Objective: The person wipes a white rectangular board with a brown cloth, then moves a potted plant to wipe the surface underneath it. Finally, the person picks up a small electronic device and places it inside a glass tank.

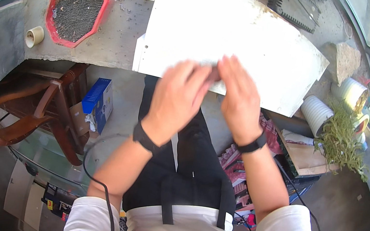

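A small dark brown lump, perhaps clay, is held between my two hands above the near edge of a white board. My left hand presses against its left side with the fingers bent. From the other side, the fingers of my right hand lie along it. Both hands are blurred, and they hide much of the lump. The board rests on a grey concrete ledge, with its front edge close to my body.
Left of the board sits a red octagonal pot of dark granules, beside a small cream cup. A rough stone, white ribbed pots and a trailing green plant are at right. Below left stands a wooden chair.
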`<action>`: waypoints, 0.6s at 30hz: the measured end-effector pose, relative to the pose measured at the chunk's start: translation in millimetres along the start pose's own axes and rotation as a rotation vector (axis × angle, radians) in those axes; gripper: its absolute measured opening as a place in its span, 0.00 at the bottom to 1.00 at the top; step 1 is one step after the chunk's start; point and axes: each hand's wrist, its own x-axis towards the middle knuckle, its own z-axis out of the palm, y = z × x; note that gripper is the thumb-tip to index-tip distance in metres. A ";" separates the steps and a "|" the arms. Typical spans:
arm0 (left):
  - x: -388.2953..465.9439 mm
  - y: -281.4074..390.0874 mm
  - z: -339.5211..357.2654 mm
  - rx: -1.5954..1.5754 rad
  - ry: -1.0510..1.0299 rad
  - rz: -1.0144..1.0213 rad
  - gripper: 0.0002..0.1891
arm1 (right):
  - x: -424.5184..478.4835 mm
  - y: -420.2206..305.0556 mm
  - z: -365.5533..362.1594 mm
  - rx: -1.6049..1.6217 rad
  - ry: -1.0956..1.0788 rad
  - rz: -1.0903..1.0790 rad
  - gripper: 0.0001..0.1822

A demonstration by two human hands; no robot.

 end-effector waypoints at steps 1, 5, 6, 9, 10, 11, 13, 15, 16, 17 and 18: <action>26.3 -1.5 -7.2 0.082 0.046 0.067 0.14 | 28.8 5.0 -4.3 -0.032 0.084 -0.037 0.28; 123.1 -40.9 -6.6 0.332 0.232 0.290 0.14 | 123.9 36.2 19.3 -0.121 0.265 -0.143 0.27; 129.3 -48.3 -1.8 0.370 0.205 0.290 0.14 | 128.5 37.6 33.0 -0.146 0.272 -0.112 0.27; 127.0 -64.7 11.9 0.433 0.107 0.254 0.17 | 117.9 42.6 63.1 -0.198 0.243 -0.037 0.28; 112.1 -63.7 12.6 0.418 0.055 0.214 0.18 | 101.2 35.6 60.1 -0.197 0.197 -0.021 0.28; 91.1 -60.7 13.2 0.409 0.003 0.168 0.19 | 80.9 25.3 58.8 -0.189 0.150 -0.010 0.29; 37.8 -46.2 13.3 0.397 -0.075 0.145 0.22 | 32.9 4.1 58.1 -0.134 0.039 0.052 0.31; -16.2 -37.8 15.6 0.418 -0.187 0.106 0.24 | -15.8 -17.5 63.0 -0.076 -0.057 0.092 0.32; -40.6 -32.4 14.0 0.393 -0.231 0.076 0.26 | -33.6 -25.4 58.9 -0.032 -0.093 0.105 0.32; -52.2 -29.9 13.7 0.369 -0.270 0.046 0.28 | -45.9 -29.6 57.7 0.011 -0.126 0.112 0.33; -51.4 -29.1 15.0 0.358 -0.278 0.038 0.28 | -49.7 -34.5 56.9 0.001 -0.121 0.124 0.32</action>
